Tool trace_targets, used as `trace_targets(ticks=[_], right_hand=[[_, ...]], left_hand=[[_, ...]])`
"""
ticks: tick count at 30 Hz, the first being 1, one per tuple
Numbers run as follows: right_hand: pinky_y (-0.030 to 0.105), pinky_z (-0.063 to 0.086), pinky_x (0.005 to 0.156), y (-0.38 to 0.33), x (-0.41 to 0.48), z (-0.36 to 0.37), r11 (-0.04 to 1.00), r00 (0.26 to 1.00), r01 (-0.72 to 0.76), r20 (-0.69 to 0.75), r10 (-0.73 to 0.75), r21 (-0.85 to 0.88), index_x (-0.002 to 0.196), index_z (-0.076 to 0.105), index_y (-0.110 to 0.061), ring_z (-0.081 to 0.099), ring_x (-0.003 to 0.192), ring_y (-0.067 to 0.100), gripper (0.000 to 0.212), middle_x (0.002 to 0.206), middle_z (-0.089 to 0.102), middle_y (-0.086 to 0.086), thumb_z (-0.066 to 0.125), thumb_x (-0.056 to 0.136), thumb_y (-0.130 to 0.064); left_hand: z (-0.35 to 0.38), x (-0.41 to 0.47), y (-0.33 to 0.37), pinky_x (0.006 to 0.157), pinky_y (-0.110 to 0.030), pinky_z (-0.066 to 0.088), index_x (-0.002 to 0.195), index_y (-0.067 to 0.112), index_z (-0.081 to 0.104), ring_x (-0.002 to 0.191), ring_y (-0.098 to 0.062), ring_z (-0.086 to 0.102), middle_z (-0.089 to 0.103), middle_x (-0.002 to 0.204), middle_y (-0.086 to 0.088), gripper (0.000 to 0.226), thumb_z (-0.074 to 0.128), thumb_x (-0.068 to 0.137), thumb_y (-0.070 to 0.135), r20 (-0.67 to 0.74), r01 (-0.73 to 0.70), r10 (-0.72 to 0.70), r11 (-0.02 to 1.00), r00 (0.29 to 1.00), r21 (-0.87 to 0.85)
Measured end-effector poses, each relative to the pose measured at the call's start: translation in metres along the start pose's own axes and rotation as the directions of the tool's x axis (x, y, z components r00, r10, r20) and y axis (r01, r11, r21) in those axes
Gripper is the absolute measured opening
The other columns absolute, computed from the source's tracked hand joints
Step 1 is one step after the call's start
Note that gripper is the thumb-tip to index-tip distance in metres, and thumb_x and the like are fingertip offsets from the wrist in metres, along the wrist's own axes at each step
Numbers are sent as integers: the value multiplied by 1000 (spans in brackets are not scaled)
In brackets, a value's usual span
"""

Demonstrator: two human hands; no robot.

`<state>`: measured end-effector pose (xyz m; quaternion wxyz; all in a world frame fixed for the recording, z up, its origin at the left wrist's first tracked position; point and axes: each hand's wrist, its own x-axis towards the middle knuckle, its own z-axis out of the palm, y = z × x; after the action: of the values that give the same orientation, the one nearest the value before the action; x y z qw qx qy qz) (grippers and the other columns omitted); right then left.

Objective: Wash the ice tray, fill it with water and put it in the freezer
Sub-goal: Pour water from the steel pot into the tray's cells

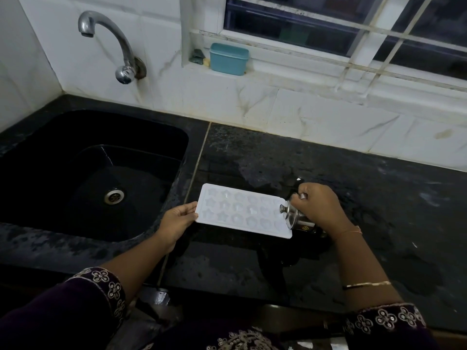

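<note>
A white ice tray [240, 210] with star and flower moulds lies flat on the black counter [328, 178], just right of the sink. My left hand [177, 219] holds its left edge, thumb on top. My right hand [319, 207] grips a small steel and black jug [294, 215] tipped on its side over the tray's right end, its lid knob pointing left. No stream of water is visible.
A black sink [83, 170] with a steel drain sits on the left under a curved wall tap [111, 41]. On the window ledge stand a teal box [228, 59] and a scrubber. The counter surface looks wet.
</note>
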<state>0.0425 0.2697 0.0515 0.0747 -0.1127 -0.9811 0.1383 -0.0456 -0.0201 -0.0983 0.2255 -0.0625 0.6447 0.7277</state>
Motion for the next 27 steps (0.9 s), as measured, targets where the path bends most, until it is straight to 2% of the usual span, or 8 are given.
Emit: trace_targets(ticks=[13,20,25,27], right_hand=[[26,24,48,0,3,1,1000,1000,-10,-9,10,17,51,32,-16,39,55,23,41,51,38,0,58,83,-14],[29,26,49,13,4,-1,975,991,-112,-57,125,194,50,31,-14,32,48,15,43,49,35,1,62,80,-10],[28,26,48,17,10,-5,974,988,-106,-88,125,199,50,31,-14,31,48,15,43,49,34,2,62,80,-8],[29,25,48,15,14,-6,981,991,-90,-86,105,172,51,30,-15,32,49,18,44,50,35,3,62,80,-9]], left_hand=[[3,-3,3,95,-34,49,129,-2,54,110,-23,63,64,123,-13,40,53,90,-7,-16,-1,1,1000,1000,-6],[2,-3,4,96,-36,49,128,0,56,108,-22,64,65,121,-12,39,54,90,-6,-21,5,-5,1000,1000,2],[3,-6,5,82,-25,56,128,1,56,105,-21,66,68,117,-9,38,53,90,-6,-4,13,-13,1000,1000,-3],[4,-7,7,81,-23,56,128,2,56,105,-20,66,67,117,-9,38,53,90,-6,-12,12,-12,1000,1000,-1]])
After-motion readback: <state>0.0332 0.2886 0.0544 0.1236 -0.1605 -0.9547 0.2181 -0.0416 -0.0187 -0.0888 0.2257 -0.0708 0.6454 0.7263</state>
